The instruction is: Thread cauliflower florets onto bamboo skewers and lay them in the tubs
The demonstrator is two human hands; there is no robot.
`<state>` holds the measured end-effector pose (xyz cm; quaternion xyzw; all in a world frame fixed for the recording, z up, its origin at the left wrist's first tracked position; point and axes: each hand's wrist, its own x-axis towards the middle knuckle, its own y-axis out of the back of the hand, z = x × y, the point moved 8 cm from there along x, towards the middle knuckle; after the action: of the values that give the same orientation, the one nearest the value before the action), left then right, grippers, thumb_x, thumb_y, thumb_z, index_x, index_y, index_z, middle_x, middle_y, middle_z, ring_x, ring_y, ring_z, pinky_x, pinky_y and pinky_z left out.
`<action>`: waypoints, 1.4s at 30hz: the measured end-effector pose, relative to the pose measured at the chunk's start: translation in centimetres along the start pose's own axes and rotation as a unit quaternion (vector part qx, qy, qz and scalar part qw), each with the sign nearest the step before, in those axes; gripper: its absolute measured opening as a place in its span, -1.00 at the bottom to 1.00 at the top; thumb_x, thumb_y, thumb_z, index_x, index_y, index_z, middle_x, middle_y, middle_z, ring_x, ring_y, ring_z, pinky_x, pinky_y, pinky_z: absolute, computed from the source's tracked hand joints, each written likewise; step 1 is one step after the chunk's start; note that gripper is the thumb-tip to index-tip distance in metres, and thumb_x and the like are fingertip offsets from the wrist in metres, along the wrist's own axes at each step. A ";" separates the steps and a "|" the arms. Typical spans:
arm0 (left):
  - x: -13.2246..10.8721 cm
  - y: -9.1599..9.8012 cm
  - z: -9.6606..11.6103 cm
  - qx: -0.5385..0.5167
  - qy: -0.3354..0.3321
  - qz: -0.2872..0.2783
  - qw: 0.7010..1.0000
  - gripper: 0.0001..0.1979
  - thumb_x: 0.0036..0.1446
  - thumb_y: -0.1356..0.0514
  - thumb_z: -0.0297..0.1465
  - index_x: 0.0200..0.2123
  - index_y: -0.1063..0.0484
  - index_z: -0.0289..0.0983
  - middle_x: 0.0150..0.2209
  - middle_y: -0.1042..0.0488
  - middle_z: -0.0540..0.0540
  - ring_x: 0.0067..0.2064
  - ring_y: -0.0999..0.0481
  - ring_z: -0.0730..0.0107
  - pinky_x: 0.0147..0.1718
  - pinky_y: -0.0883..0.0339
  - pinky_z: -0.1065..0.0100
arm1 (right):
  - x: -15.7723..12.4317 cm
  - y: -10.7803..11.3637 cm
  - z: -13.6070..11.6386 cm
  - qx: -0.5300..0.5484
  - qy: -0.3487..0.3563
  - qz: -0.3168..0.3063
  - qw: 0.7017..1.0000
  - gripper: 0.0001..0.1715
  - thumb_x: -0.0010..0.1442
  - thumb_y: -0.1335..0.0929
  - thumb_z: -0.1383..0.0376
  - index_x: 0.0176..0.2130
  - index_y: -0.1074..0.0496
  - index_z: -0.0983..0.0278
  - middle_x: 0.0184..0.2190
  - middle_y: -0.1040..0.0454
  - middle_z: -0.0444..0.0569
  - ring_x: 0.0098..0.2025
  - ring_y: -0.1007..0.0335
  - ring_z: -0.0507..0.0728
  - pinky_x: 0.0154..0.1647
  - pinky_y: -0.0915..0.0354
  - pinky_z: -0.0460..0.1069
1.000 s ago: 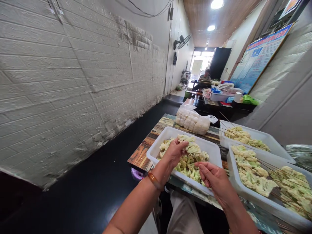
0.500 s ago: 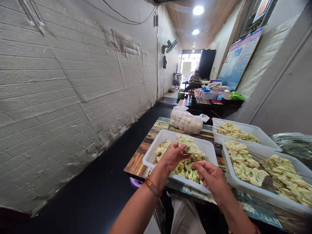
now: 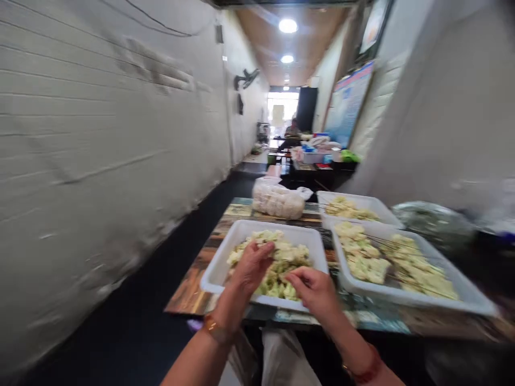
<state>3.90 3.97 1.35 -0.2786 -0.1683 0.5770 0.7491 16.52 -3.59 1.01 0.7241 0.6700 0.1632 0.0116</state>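
Observation:
My left hand (image 3: pixel 253 262) is over the left part of a white plastic tray (image 3: pixel 217 268) heaped with cauliflower florets (image 3: pixel 277 254). Its fingers curl around a pale cauliflower piece, partly hidden by the hand. Close by on the right, my right hand (image 3: pixel 313 287) hangs over the tray's near edge with thumb and forefinger pinched together. Whatever is in that pinch is too small and blurred to make out. Fingertips of both hands point toward each other, a short gap apart.
To the right stand a tray of skewered cauliflower (image 3: pixel 402 300) and another tray (image 3: pixel 386 206) behind it. A knotted plastic bag of pale round items (image 3: pixel 278 201) sits at the wooden table's (image 3: pixel 189 292) back. A plastic-wrapped bundle (image 3: pixel 430 220) lies far right. A person (image 3: pixel 293 128) sits in the distance.
The whole view has swung to the right and blurred, so tables and trays appear farther left. Both hands stay over the same tray in nearly the same pose.

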 end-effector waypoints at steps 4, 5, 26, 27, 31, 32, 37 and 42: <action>1.7 -0.2 0.4 -0.006 0.002 -0.045 0.999 -0.68 -0.13 -0.38 -0.24 -0.32 -0.47 -0.29 -0.34 -0.54 -0.04 -0.31 -0.50 0.39 -0.32 -0.42 0.37 | 1.3 1.4 0.2 0.011 -0.004 0.055 0.998 -0.64 0.12 -0.35 0.07 -0.43 -0.54 0.30 -0.66 -0.34 -0.18 -0.64 -0.18 -0.05 -0.64 -0.12 -0.16; 2.2 -0.2 0.5 -0.013 0.001 -0.056 0.998 -0.67 -0.12 -0.37 -0.22 -0.30 -0.48 -0.27 -0.34 -0.55 -0.03 -0.29 -0.51 0.36 -0.27 -0.44 0.31 | 1.6 1.8 0.3 0.018 -0.004 0.074 0.997 -0.63 0.13 -0.34 0.07 -0.42 -0.54 0.31 -0.65 -0.34 -0.18 -0.64 -0.18 -0.05 -0.64 -0.11 -0.16; 2.9 0.2 0.7 0.096 -0.014 -0.012 0.995 -0.57 -0.12 -0.34 -0.11 -0.26 -0.54 -0.32 -0.39 -0.50 -0.12 -0.37 -0.45 0.38 -0.38 -0.43 0.40 | -3.4 26.8 -1.3 -0.266 0.119 0.167 0.942 -0.75 0.23 -0.31 0.25 -0.14 -0.55 0.23 -0.19 -0.55 0.01 -0.15 -0.45 0.15 -0.13 -0.31 0.02; 3.0 0.2 0.7 0.097 -0.015 -0.011 0.995 -0.57 -0.12 -0.34 -0.11 -0.26 -0.54 -0.32 -0.38 -0.51 -0.12 -0.37 -0.45 0.38 -0.38 -0.43 0.40 | -3.5 27.8 -0.8 -0.281 0.105 0.151 0.942 -0.73 0.23 -0.31 0.24 -0.14 -0.55 0.23 -0.19 -0.55 0.02 -0.14 -0.45 0.16 -0.11 -0.30 0.04; 3.0 0.4 0.9 0.104 -0.017 0.007 0.994 -0.54 -0.17 -0.36 -0.10 -0.27 -0.54 -0.32 -0.40 -0.51 -0.12 -0.38 -0.45 0.37 -0.39 -0.44 0.40 | -3.6 29.4 0.4 -0.292 0.086 0.106 0.947 -0.74 0.21 -0.32 0.23 -0.21 -0.59 0.22 -0.27 -0.56 0.01 -0.19 -0.45 0.18 -0.16 -0.29 0.04; 3.1 0.5 0.9 0.107 -0.018 0.013 0.994 -0.54 -0.19 -0.37 -0.10 -0.28 -0.54 -0.32 -0.40 -0.51 -0.12 -0.38 -0.45 0.37 -0.39 -0.45 0.40 | -3.6 29.5 0.5 -0.287 0.088 0.103 0.948 -0.76 0.20 -0.33 0.23 -0.23 -0.60 0.22 -0.30 -0.56 0.00 -0.22 -0.45 0.17 -0.19 -0.30 0.03; 3.9 1.2 0.9 0.126 -0.008 0.034 0.991 -0.54 -0.26 -0.39 -0.11 -0.31 -0.54 -0.31 -0.43 -0.52 -0.09 -0.41 -0.46 0.37 -0.42 -0.46 0.40 | -3.6 31.4 0.6 -0.244 0.083 0.177 0.950 -0.79 0.12 -0.38 0.18 -0.33 -0.60 0.22 -0.38 -0.56 -0.03 -0.31 -0.44 0.13 -0.27 -0.31 0.00; 4.7 2.0 0.8 0.131 -0.007 0.030 0.991 -0.59 -0.19 -0.35 -0.12 -0.30 -0.53 -0.28 -0.42 -0.54 -0.08 -0.40 -0.48 0.36 -0.40 -0.48 0.42 | -5.9 37.6 0.8 -0.163 0.050 0.379 0.909 -0.62 0.16 -0.33 0.07 -0.17 -0.53 0.27 -0.31 -0.55 0.04 -0.44 -0.39 0.08 -0.46 -0.31 -0.02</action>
<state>3.20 8.97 0.45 -0.1792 -0.0883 0.6180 0.7604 52.78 -13.01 7.78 0.9027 0.3086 0.2980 0.0330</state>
